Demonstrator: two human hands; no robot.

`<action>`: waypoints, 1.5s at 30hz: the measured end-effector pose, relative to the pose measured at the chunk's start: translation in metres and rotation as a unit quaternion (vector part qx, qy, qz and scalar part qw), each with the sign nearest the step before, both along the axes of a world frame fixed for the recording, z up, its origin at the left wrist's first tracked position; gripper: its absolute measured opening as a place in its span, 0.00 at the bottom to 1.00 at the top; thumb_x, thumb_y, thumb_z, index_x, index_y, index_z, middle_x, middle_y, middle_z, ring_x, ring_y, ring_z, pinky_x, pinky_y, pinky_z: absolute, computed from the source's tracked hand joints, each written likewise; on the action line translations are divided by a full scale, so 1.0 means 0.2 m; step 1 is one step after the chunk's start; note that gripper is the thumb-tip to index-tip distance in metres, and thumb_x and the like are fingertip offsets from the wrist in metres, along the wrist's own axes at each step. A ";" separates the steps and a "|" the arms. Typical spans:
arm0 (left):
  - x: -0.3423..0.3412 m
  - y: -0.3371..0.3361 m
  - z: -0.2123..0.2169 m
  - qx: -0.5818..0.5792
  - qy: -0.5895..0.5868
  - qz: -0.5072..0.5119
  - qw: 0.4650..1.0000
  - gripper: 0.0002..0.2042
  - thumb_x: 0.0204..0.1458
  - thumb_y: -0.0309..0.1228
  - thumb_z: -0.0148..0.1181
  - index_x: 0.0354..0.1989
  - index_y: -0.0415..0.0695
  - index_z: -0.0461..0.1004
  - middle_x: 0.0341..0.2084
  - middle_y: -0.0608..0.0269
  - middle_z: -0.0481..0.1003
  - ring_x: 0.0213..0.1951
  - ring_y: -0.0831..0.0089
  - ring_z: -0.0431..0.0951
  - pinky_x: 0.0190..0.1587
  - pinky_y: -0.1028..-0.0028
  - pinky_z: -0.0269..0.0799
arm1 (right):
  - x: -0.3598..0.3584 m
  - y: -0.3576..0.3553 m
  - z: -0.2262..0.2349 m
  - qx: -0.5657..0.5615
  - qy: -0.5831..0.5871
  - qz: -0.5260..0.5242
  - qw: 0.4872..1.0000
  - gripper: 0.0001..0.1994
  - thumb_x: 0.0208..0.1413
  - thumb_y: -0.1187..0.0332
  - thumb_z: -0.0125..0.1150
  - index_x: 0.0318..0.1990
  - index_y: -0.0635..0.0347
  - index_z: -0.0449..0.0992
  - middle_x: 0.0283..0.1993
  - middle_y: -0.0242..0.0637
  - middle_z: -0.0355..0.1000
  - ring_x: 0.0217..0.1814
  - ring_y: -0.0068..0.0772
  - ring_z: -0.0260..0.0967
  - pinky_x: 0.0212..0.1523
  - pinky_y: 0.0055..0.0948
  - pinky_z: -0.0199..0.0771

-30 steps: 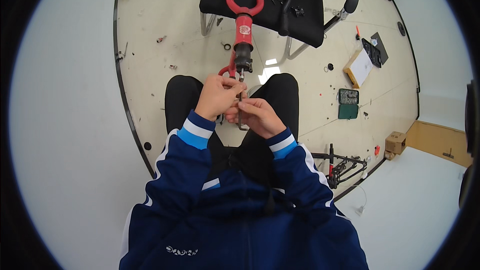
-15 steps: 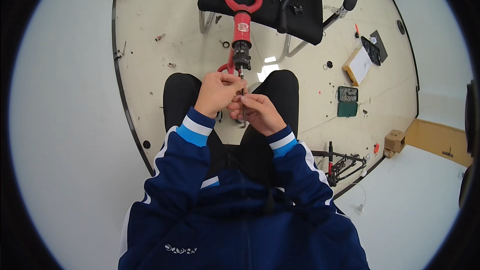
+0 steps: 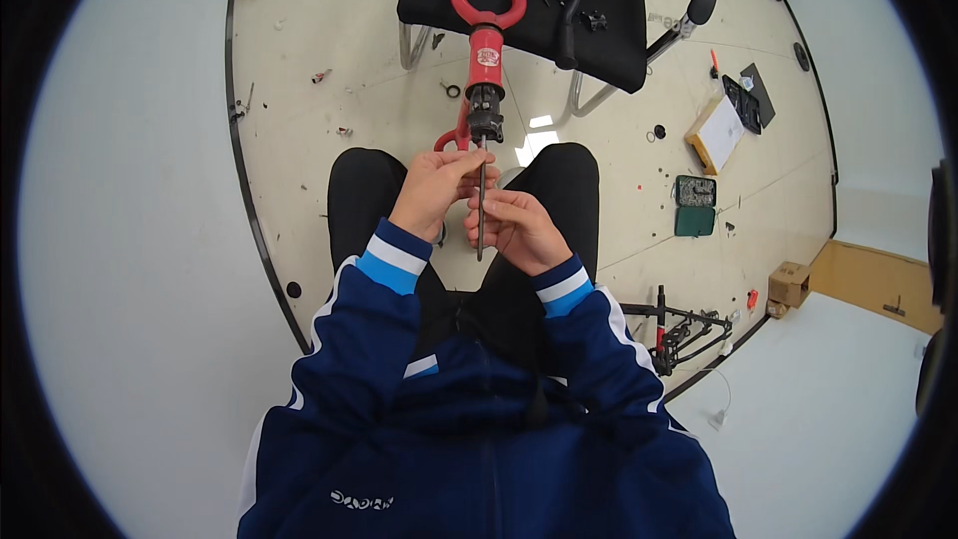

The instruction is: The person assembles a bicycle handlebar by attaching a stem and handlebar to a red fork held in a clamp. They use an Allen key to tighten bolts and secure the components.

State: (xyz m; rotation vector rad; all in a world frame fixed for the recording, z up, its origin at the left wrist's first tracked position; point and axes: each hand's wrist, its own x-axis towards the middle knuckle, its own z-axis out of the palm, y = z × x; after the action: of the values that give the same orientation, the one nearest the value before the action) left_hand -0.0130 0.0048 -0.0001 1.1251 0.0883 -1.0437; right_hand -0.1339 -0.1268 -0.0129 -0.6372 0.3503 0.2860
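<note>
A red bicycle fork (image 3: 486,52) lies with its prongs over the black chair seat and its other end toward me. On that near end sits a black clamp-like part, probably a stem (image 3: 485,122). A long dark hex key (image 3: 481,232) runs from this part down between my knees. My left hand (image 3: 431,188) pinches the key's upper stretch, close below the black part. Lower along the shaft, my right hand (image 3: 521,230) holds it between thumb and fingers. Where the key's tip meets the part is too small to make out.
The black chair (image 3: 609,40) carries a handlebar (image 3: 567,10) and small parts. To the right on the floor are an open green case (image 3: 695,220), a white-topped box (image 3: 715,135), a black tool case (image 3: 740,102) and a bicycle frame (image 3: 679,329). Another red curved piece (image 3: 451,138) shows beside my left hand.
The hex key has turned about its length: its short bent end, which pointed sideways before, now lines up with the shaft. My left fingers sit slightly differently on it; both hands keep holding.
</note>
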 end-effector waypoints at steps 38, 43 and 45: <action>-0.01 -0.01 0.02 0.097 -0.106 0.032 0.989 0.12 0.53 0.32 0.70 0.37 0.33 0.82 0.26 0.62 0.80 0.26 0.79 0.77 0.32 0.78 0.73 | 0.04 0.06 0.08 -0.181 0.088 -0.031 0.979 0.09 0.58 0.68 0.68 0.33 0.65 0.77 0.29 0.40 0.78 0.29 0.29 0.79 0.30 0.24 0.80; 0.05 -0.07 0.03 0.047 -0.093 0.043 0.994 0.14 0.57 0.35 0.67 0.40 0.34 0.81 0.29 0.62 0.81 0.29 0.77 0.79 0.35 0.78 0.75 | 0.01 0.05 0.03 -0.176 0.080 -0.025 0.981 0.09 0.58 0.68 0.69 0.33 0.64 0.76 0.29 0.41 0.79 0.28 0.29 0.79 0.30 0.24 0.80; 0.03 -0.07 0.03 0.066 -0.094 0.030 0.993 0.14 0.57 0.34 0.66 0.40 0.33 0.80 0.30 0.62 0.81 0.31 0.76 0.80 0.37 0.76 0.76 | 0.00 0.05 0.03 -0.172 0.079 -0.024 0.982 0.09 0.58 0.68 0.68 0.33 0.64 0.76 0.29 0.41 0.79 0.28 0.28 0.78 0.30 0.24 0.80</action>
State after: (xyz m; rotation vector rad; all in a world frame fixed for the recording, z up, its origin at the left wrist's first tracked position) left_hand -0.0076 -0.0087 0.0054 1.3282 0.0418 -0.8838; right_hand -0.1349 -0.1165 -0.0078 -0.9469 0.5740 0.2321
